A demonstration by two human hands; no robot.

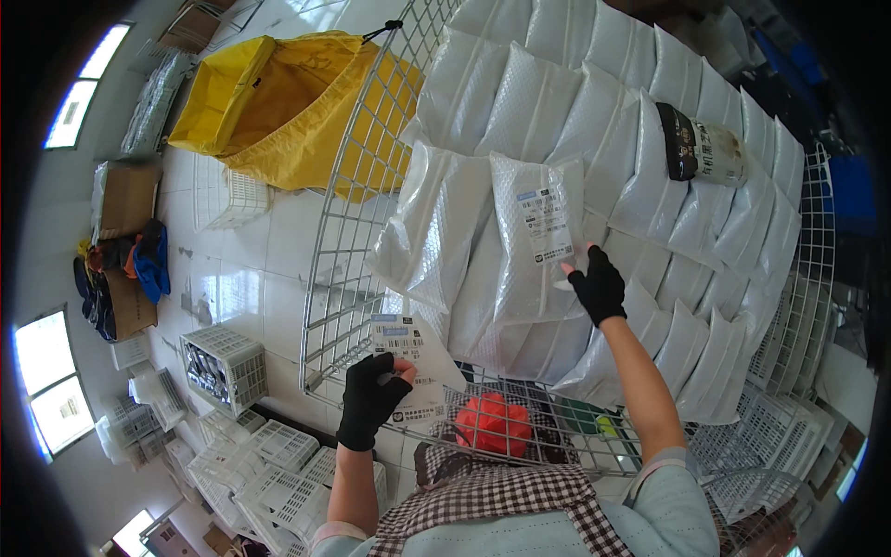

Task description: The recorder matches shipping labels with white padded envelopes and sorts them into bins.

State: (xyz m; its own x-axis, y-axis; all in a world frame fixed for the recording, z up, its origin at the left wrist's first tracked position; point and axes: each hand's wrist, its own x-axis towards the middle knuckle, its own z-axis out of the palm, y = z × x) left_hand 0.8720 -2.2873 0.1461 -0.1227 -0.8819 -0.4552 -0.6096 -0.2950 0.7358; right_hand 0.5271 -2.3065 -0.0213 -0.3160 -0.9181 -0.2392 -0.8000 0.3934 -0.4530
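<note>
My left hand [369,401], in a black fingerless glove, pinches a white sheet of printed labels [397,345] over the near-left rim of the wire cage. My right hand [596,286], gloved the same way, has its fingers apart at the lower right edge of a shipping label [546,226]. That label lies on a white padded bubble mailer [509,269] on top of the pile. Around it, several plain white bubble mailers [534,97] lie in overlapping rows. To the far right, a black and clear printed food pouch [703,147] rests on the mailers.
The wire mesh cage [345,251] surrounds the pile. A yellow fabric bag [306,102] hangs open at its far left. White plastic crates [223,367] stand on the floor to the left, with more crates at right [775,446]. A red bundle [492,424] sits below the near mesh.
</note>
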